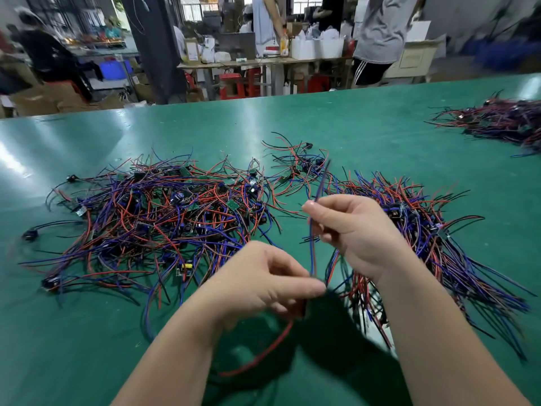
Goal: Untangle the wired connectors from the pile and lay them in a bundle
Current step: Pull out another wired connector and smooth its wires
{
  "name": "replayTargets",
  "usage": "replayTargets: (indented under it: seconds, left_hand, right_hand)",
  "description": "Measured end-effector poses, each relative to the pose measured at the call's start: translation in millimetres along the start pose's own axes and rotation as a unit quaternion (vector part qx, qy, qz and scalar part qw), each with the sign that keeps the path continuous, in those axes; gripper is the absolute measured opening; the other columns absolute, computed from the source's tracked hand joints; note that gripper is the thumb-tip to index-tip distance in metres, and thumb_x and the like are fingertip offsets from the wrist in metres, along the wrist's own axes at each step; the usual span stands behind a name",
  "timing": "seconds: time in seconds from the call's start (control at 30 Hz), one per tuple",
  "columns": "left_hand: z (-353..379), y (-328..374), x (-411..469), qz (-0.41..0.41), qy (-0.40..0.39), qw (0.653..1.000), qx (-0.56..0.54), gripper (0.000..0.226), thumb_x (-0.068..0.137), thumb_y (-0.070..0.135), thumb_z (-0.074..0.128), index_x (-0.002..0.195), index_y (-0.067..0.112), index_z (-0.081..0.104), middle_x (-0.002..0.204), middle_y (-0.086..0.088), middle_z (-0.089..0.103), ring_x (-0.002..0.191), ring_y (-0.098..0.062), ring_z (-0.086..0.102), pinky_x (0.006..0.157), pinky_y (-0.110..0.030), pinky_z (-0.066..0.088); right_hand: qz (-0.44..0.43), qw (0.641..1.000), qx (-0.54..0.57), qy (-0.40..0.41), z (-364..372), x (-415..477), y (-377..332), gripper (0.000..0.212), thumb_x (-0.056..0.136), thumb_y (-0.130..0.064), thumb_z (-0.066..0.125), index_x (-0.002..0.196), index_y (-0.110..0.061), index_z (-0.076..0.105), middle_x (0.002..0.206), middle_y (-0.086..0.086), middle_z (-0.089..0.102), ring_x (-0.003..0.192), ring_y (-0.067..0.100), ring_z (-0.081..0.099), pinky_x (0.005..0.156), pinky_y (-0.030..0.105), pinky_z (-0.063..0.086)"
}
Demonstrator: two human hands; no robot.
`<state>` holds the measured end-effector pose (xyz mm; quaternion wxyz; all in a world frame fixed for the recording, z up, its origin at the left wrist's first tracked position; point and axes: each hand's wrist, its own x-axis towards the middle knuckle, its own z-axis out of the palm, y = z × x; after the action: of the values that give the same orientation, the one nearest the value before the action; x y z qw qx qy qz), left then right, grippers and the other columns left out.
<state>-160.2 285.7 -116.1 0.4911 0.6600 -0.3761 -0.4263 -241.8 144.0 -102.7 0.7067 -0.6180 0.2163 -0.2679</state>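
A tangled pile of wired connectors (152, 218) with red, blue and black wires and small green boards covers the green table's left middle. To the right lies a straighter bundle (433, 244) of the same parts. Both hands hold one wired connector above the table's near middle. My right hand (354, 230) pinches its blue and red wires (312, 244), which stick up past the fingers. My left hand (263, 285) grips the lower end of those wires; a red wire (263, 356) loops out below it. The connector's body is hidden by my left hand.
The green table (87, 347) reaches a far edge at mid-frame. Another heap of wired connectors (503, 121) lies at the far right. Beyond the table are people standing, a cluttered workbench (263, 61), red stools and boxes.
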Motion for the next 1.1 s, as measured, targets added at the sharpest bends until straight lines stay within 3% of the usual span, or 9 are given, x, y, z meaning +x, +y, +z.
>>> replayTargets:
  seconds: [0.07, 0.27, 0.37, 0.53, 0.67, 0.77, 0.83, 0.97, 1.1]
  left_hand:
    - [5.9, -3.1, -0.2, -0.021, -0.060, 0.998, 0.029, 0.015, 0.072, 0.016, 0.082, 0.070, 0.013, 0.067, 0.055, 0.002, 0.064, 0.049, -0.007, 0.059, 0.048, -0.019, 0.049]
    - [4.8, -3.9, -1.6, -0.025, -0.104, 0.993, 0.052, 0.015, 0.078, 0.011, 0.077, 0.089, 0.010, 0.067, 0.057, 0.006, 0.062, 0.055, -0.008, 0.060, 0.054, -0.021, 0.053]
    - [1.2, -1.7, -4.6, 0.001, -0.138, 0.989, 0.045, 0.022, 0.084, 0.013, 0.071, 0.105, 0.016, 0.070, 0.060, 0.011, 0.059, 0.057, -0.005, 0.059, 0.056, -0.020, 0.052]
    - [-5.6, 4.7, -9.4, 0.055, -0.152, 0.987, -0.014, 0.012, 0.078, 0.024, 0.069, 0.089, 0.030, 0.073, 0.067, 0.011, 0.065, 0.063, -0.008, 0.066, 0.055, -0.019, 0.050]
    - [-14.5, 7.9, -9.0, 0.132, -0.064, 0.980, -0.130, 0.024, 0.060, 0.035, 0.083, 0.081, 0.028, 0.075, 0.066, 0.004, 0.067, 0.056, -0.009, 0.064, 0.048, -0.019, 0.049]
    - [-18.8, 10.1, -5.7, 0.209, 0.037, 0.926, -0.313, 0.036, 0.047, 0.038, 0.092, 0.075, 0.025, 0.074, 0.068, -0.001, 0.069, 0.053, -0.009, 0.065, 0.045, -0.019, 0.050]
    - [-20.3, 10.5, -2.1, 0.255, 0.127, 0.891, -0.353, 0.030, 0.050, 0.027, 0.091, 0.072, 0.026, 0.072, 0.070, -0.001, 0.069, 0.055, -0.009, 0.066, 0.045, -0.019, 0.051]
    - [-13.0, 6.3, 3.0, 0.320, 0.294, 0.882, -0.184, 0.023, 0.063, 0.019, 0.082, 0.077, 0.020, 0.063, 0.066, 0.001, 0.066, 0.056, -0.010, 0.063, 0.052, -0.022, 0.051]
    - [3.8, -4.3, 7.1, 0.328, 0.323, 0.887, 0.021, 0.027, 0.066, 0.029, 0.085, 0.079, 0.026, 0.062, 0.072, 0.005, 0.067, 0.058, -0.005, 0.058, 0.055, -0.018, 0.046]
  right_hand:
    - [-0.002, 0.998, 0.037, 0.060, -5.2, 2.5, -4.0, 0.013, 0.081, -0.008, 0.069, 0.068, -0.009, 0.065, 0.052, -0.001, 0.060, 0.045, 0.006, 0.052, 0.041, 0.014, 0.035]
    - [-0.025, 0.985, 0.063, 0.161, -11.2, 2.7, -7.2, 0.019, 0.078, -0.012, 0.074, 0.064, -0.010, 0.061, 0.049, 0.000, 0.058, 0.039, 0.009, 0.055, 0.035, 0.015, 0.032]
    - [-0.024, 0.982, 0.092, 0.162, -13.3, 3.7, -7.9, 0.023, 0.082, -0.015, 0.071, 0.066, -0.008, 0.056, 0.046, 0.000, 0.051, 0.035, 0.011, 0.052, 0.033, 0.013, 0.027]
    - [0.069, 0.966, 0.219, 0.117, -14.5, 4.2, -11.0, 0.036, 0.094, -0.032, 0.053, 0.066, -0.011, 0.061, 0.048, 0.000, 0.050, 0.037, 0.010, 0.049, 0.033, 0.012, 0.029]
    - [0.138, 0.966, 0.215, 0.041, -11.5, 3.8, -11.0, 0.046, 0.099, -0.037, 0.032, 0.082, -0.011, 0.065, 0.056, 0.004, 0.061, 0.044, 0.014, 0.060, 0.036, 0.013, 0.039]
    - [0.134, 0.988, 0.055, -0.045, -1.3, -1.8, -4.6, 0.011, 0.093, -0.013, 0.053, 0.095, -0.010, 0.063, 0.067, 0.007, 0.066, 0.047, 0.014, 0.061, 0.039, 0.016, 0.042]
    - [0.116, 0.985, 0.001, -0.126, 6.4, -7.3, 0.6, 0.014, 0.079, -0.004, 0.066, 0.092, -0.009, 0.066, 0.070, 0.006, 0.068, 0.050, 0.014, 0.062, 0.042, 0.015, 0.043]
    - [0.088, 0.975, 0.106, -0.172, 21.5, -10.8, 6.7, 0.018, 0.066, -0.022, 0.067, 0.080, -0.012, 0.074, 0.069, 0.002, 0.069, 0.051, 0.007, 0.060, 0.047, 0.012, 0.046]
    - [0.073, 0.972, 0.206, -0.090, 25.3, -5.3, 7.2, 0.017, 0.066, -0.025, 0.065, 0.068, -0.012, 0.076, 0.063, 0.000, 0.065, 0.052, 0.004, 0.055, 0.046, 0.011, 0.045]
